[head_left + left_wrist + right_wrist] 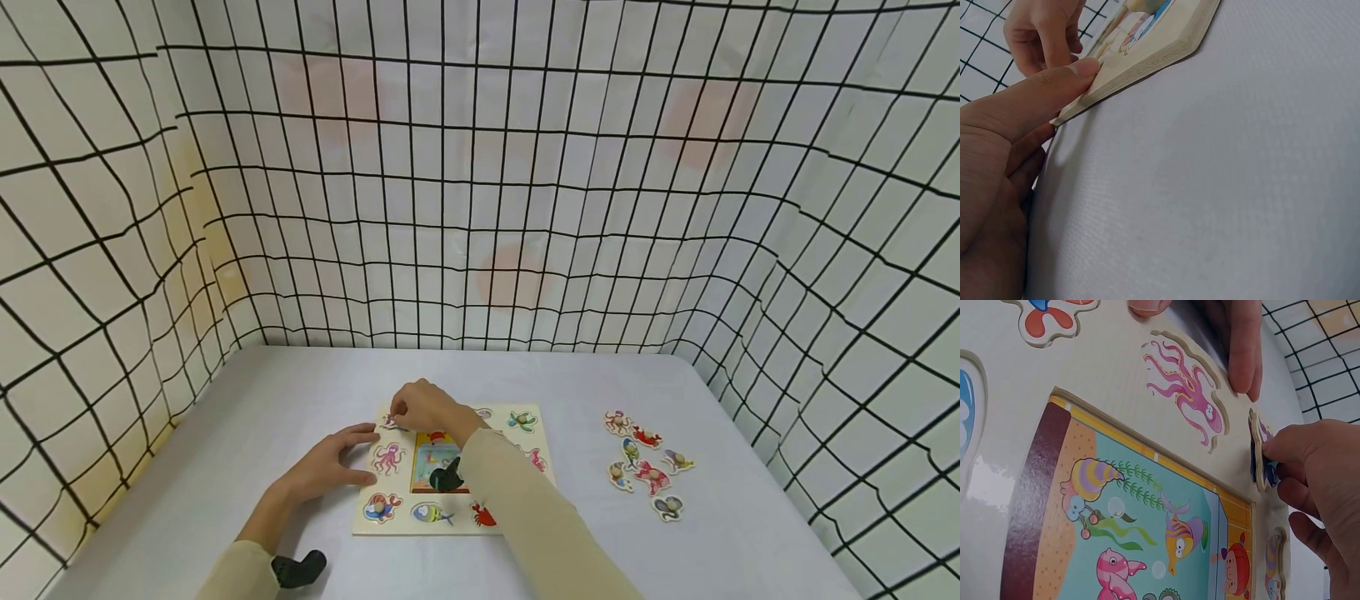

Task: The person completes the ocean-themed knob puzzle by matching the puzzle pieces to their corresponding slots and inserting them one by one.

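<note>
A wooden puzzle board [403,527] printed with sea animals lies on the white table. My right hand [431,408] pinches a puzzle piece [1257,453] between thumb and fingers, tilted on edge over the board's far left corner. Most of that piece's picture is turned away or covered by fingers. On the left, my left hand [326,462] touches the board's edge, fingers extended and thumb [1063,84] lying at the rim. Beside it is the pink octopus recess [1188,394], with no piece in it. A hermit crab piece [381,507] sits in the near left corner.
Several loose pieces lie right of the board, among them a red crab [647,437], an octopus [618,422] and a shell [667,507]. A black net [472,208] before white walls surrounds the table [600,558]. A dark wrist camera [300,570] sits on the left wrist.
</note>
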Demonstrator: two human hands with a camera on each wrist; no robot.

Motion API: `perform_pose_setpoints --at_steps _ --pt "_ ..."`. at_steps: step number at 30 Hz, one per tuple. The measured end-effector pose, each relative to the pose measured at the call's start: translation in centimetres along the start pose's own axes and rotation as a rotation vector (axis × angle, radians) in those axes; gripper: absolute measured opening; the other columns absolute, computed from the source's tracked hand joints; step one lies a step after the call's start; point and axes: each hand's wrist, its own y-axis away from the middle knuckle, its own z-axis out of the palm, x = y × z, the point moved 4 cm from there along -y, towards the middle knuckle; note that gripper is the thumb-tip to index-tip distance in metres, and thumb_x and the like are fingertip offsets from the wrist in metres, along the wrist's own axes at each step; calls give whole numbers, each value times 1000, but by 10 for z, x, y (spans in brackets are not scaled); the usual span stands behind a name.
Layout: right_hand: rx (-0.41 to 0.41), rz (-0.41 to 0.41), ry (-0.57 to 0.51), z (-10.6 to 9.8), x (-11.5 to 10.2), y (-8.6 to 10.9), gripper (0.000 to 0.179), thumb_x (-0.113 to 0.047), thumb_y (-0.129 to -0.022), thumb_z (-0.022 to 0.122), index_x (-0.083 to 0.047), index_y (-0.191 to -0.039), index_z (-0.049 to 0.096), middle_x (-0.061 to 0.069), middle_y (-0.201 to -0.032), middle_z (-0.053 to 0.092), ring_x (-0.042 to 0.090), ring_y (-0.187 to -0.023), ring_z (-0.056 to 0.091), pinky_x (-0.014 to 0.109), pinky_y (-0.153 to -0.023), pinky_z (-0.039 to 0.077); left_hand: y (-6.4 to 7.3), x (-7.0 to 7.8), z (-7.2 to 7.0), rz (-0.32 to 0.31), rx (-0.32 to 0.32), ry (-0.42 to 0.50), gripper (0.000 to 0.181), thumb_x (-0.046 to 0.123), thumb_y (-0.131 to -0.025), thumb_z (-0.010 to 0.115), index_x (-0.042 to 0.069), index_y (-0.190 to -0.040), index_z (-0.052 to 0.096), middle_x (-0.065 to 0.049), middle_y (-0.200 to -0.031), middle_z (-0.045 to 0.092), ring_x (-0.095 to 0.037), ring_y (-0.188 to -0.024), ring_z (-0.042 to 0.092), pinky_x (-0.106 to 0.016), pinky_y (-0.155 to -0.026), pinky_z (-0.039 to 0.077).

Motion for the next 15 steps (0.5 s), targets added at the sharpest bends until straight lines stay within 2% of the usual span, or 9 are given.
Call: perform_pose_setpoints --at_steps 5,12,15 --pt "-2 -1 9 0 -2 0 13 -23 -100 68 -20 -105 80 -11 -91 65 7 -80 56 22 -74 50 0 -1 -1 7 0 -8 72 27 -80 91 3 -141 62 -20 -158 43 -49 -148 29 -70 -115 24" --pt "-25 11 15 3 -3 -1 15 -26 -100 69 -20 -109 80 -11 -97 68 6 -87 58 22 -84 51 0 0 -1 4 -6 9 72 26 -79 91 2 -141 62 -21 -158 42 -49 -148 28 -69 -116 23" --pt "-26 19 18 4 -3 -1 15 -27 -101 68 -21 -109 79 -11 -98 67 7 -87 57 23 -84 51 0 0 0 -1 -7 12 72 26 -79 92 2 -140 62 -20 -158 42 -48 -148 28 -68 -116 23"
